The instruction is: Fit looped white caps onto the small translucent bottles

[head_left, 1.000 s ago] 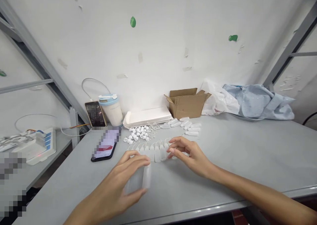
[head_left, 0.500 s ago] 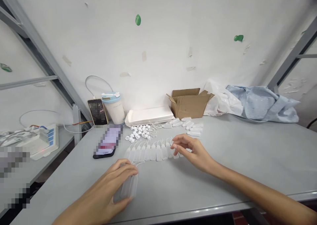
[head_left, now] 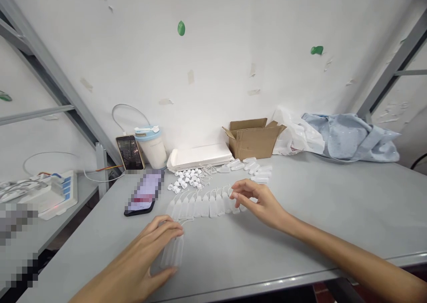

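My left hand [head_left: 147, 249] rests at the front left of the table, fingers at the upper end and thumb at the lower end of a small group of clear plastic tubes [head_left: 172, 252]. A thin white string loop trails from their tops. Behind them runs a row of similar frosted tubes [head_left: 196, 206], side by side, with strings at the upper ends. At the row's right end hovers my right hand [head_left: 262, 203], fingers curved and thumb apart from the forefinger. It hides part of the last tubes; nothing shows in its grasp.
White caps [head_left: 187, 178] and loose strings [head_left: 208, 172] lie behind the row, with more clear tubes [head_left: 253, 167] to the right. Farther back are a white stack [head_left: 200, 155], a cardboard box [head_left: 255, 141] and plastic bags [head_left: 350, 136]. Phones [head_left: 147, 192] and a cup [head_left: 151, 147] stand left.
The view has shifted slightly. Both hands keep nearly the same place and shape; the tubes appear unchanged.
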Available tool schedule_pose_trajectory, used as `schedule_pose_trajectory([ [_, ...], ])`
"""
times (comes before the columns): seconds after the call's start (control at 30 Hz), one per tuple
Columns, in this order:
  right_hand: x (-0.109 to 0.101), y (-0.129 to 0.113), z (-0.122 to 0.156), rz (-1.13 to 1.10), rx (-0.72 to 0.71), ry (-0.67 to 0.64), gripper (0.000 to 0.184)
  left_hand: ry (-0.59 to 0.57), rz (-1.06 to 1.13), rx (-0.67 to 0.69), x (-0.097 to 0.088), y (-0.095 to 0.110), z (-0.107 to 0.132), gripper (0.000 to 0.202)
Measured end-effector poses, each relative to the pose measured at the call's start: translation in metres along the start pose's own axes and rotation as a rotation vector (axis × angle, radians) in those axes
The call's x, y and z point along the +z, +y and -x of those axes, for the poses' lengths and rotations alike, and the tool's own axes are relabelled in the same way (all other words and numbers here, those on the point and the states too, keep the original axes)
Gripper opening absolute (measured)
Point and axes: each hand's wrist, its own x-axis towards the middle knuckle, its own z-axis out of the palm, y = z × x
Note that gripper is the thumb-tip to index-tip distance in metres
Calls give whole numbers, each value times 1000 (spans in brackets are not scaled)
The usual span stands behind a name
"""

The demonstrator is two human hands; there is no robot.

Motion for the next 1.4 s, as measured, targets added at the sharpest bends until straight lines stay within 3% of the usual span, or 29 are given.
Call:
schedule_pose_trajectory([
  [0.2,0,1,-4,3,1,-6,16,14,-26,13,-16,10,-18,41],
  [0.33,-2,4,-4,20,-9,3,17,46,15,37,-26,9,-51,25],
  [0.5,-7,8,-9,90,-32,6,15,89,-14,59,-22,-13,-103,23],
  [0.63,-13,14,-29,379,-112,-21,13,71,-176,7,-17,-29,-142,22],
  [0.7,-16,20,-45,637,-159,-54,15,58,-212,-7,-16,-31,-158,22],
  [0.8,-16,30,-71,789,-185,-81,16,44,-247,-22,-14,-30,-174,19],
  [0.93,-6,39,-94,956,-212,-155,20,17,-301,-37,-8,-26,-184,17],
  [1.13,12,41,-97,1149,-203,-215,23,32,-310,-26,-1,-27,-185,24],
  [1.4,12,44,-100,1236,-162,-200,28,247,-153,-53,-1,-29,-177,16],
])
